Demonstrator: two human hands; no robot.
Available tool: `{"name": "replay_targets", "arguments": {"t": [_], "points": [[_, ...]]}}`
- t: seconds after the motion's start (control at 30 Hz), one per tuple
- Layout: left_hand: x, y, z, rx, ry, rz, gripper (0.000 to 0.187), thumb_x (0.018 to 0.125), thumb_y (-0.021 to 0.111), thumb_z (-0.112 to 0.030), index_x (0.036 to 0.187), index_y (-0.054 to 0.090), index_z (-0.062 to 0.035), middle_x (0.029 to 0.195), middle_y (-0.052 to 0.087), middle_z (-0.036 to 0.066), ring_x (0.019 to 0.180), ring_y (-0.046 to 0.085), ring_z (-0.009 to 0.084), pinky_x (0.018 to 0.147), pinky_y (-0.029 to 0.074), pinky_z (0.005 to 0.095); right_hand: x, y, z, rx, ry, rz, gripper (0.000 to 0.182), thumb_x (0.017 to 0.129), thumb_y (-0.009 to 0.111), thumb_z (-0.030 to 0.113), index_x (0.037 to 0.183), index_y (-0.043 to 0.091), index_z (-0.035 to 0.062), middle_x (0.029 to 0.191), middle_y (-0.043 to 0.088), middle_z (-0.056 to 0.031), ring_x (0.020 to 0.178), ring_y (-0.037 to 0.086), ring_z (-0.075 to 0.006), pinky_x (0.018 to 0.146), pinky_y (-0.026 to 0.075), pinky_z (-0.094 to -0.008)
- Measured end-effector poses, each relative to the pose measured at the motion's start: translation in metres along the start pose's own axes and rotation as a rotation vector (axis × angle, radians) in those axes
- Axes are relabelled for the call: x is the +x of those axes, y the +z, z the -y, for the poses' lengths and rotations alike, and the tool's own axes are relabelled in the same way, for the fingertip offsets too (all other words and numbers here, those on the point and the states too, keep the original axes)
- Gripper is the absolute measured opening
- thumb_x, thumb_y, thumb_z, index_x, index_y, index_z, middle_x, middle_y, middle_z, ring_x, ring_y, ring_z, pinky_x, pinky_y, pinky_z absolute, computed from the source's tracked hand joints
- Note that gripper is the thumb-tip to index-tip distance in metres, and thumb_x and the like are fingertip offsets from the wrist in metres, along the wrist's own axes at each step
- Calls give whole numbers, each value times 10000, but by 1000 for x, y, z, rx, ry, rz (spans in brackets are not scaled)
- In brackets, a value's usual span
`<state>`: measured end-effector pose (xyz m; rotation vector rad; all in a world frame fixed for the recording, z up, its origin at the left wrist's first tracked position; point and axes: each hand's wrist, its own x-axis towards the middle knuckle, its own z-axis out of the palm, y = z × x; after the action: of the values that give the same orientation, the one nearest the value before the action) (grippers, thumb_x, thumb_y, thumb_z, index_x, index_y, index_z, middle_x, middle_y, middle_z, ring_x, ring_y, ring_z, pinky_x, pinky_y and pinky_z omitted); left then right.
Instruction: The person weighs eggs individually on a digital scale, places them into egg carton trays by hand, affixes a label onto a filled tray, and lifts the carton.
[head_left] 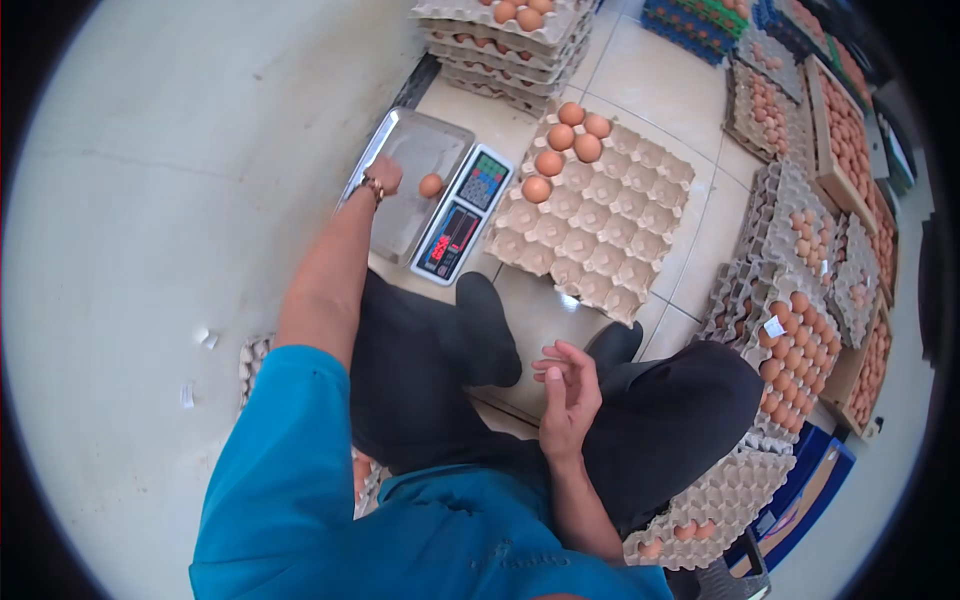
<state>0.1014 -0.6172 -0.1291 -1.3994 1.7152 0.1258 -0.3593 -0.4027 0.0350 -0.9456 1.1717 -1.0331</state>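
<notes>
Left hand: the left hand (386, 174) is hovering over or touching the pan (405, 225) of the scale (437, 262); its fingers are curling inward, and whether they are pinching anything cannot be told.
Right hand: the right hand (568, 408) is extending above the lap, palm open, fingers spreading loosely and bending slightly, holding nothing visible.
Egg on pan: one egg (431, 185) is resting near the keypad side, just beside the left hand.
Display: the display (452, 236) is showing red digits.
Tray: the tray (610, 240) is lying beside the scale, carrying six eggs (588, 147) toward one corner.
Stack: stacked trays (500, 62) are standing beyond the pan.
</notes>
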Motion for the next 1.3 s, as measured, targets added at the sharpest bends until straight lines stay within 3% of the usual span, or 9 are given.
{"name": "replay_targets", "arguments": {"t": [0.13,0.27,0.37,0.47,0.57,0.8,1.07,1.17,1.3], "points": [[-3,23,-56,-1186,-1034,-370,490,754,674,-172,1221,581,-56,1073,688,188,998,664,351,867,526,437,8,-7,2,86,45,-94,297,956,544,77,1227,529,-43,1077,629,-145,915,638,-187,807,510,-299],[-12,30,-75,-1102,-896,-506,235,777,648,-146,998,592,-90,965,683,199,951,653,386,846,514,463,14,-10,0,104,44,-153,263,963,519,72,1197,535,-46,1020,642,-140,872,639,-184,777,516,-299],[1,45,-77,-1087,-914,-481,319,716,747,-200,986,608,-103,937,697,166,922,672,360,828,532,428,16,-6,1,105,52,-162,248,969,508,100,1162,546,-50,979,652,-142,827,640,-187,745,525,-303],[0,42,-74,-1132,-843,-419,303,766,660,-147,1062,604,-110,1033,671,198,1006,637,375,883,503,449,16,-6,0,111,56,-155,241,969,507,99,1152,551,-51,976,652,-143,828,641,-187,740,527,-299],[-10,39,-71,-905,-600,-793,438,745,684,-169,1173,601,-133,1175,626,201,1121,587,350,958,476,421,14,-10,-3,112,68,-154,235,967,504,93,1145,553,-51,970,651,-142,829,641,-188,740,528,-298],[-12,-21,-83,-916,-24,-480,548,735,708,-177,1269,595,-127,1168,629,160,1154,561,338,1000,458,410,12,-9,2,191,84,-137,238,967,506,66,1168,545,-55,992,646,-136,881,628,-176,781,504,-291],[-16,-42,-82,-1127,-502,-757,390,805,704,-142,1193,666,-130,1109,653,215,998,655,351,826,541,414,7,-16,13,199,-27,-185,216,963,490,69,1126,563,-53,955,648,-138,827,633,-182,756,515,-304],[-44,-113,-100,-1438,-246,-1121,397,798,730,-97,1188,655,-81,1073,660,175,963,670,275,775,560,359,-1,-18,19,211,-59,-171,214,961,486,56,1127,563,-54,958,647,-139,827,634,-184,760,515,-307],[-73,-201,-159,-1514,178,-1154,412,793,743,-41,1190,631,-40,1069,645,122,974,653,203,823,555,309,-17,-32,40,230,-208,-186,221,957,501,49,1139,556,-66,983,641,-147,853,634,-177,786,516,-303]]}}
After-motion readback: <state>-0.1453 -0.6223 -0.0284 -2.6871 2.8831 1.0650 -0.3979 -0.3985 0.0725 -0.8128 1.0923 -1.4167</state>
